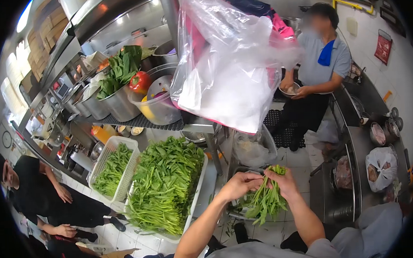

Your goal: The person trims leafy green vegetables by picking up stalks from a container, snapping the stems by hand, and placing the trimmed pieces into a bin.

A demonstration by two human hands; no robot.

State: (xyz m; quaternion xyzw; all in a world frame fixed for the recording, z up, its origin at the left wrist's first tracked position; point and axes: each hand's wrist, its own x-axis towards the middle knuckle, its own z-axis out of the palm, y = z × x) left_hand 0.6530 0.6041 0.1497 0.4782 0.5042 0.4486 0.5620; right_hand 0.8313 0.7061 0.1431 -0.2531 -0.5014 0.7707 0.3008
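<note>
A bunch of leafy green vegetables (267,204) hangs leaves-down in front of me, with its stems up between my hands. My right hand (283,183) is wrapped round the stem end. From the other side, my left hand (242,186) closes its fingertips at the stems; exactly which stems they pinch is hidden. Under the bunch is a container (237,211), mostly covered by the leaves and my hands. To the left stands a large white tray (196,192) heaped with the same kind of greens (167,186).
A smaller white basket (133,161) of greens sits beyond the tray. Clear plastic bags (231,63) hang overhead. A steel shelf holds pots (122,105) and a tub (162,113). One person (321,68) holds a bowl; another (48,191) is at left. A lined bin (255,147) stands ahead.
</note>
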